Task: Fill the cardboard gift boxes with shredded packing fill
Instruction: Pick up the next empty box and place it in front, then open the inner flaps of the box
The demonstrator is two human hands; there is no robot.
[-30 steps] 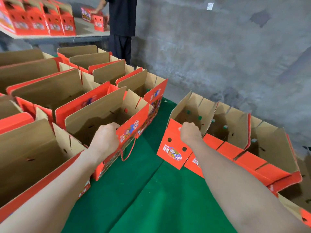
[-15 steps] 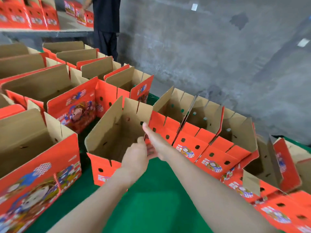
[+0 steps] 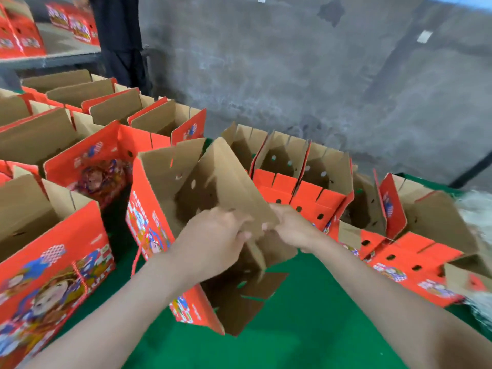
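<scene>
Left hand [image 3: 213,241] and right hand [image 3: 292,230] pinch a brown flap [image 3: 234,187] of the tilted gift box [image 3: 149,222] over the worktop [image 3: 292,342]; ease it open squarely, without creasing, ready for the shredded fill [image 3: 476,209] at far right.

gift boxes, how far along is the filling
Done: red-and-brown cardboard gift boxes stand opened in rows. In hand: left hand and right hand grip a brown flap of the tilted centre box. Left: the filling; visible interiors show no fill; pale shredded fill lies at the right edge.
</scene>
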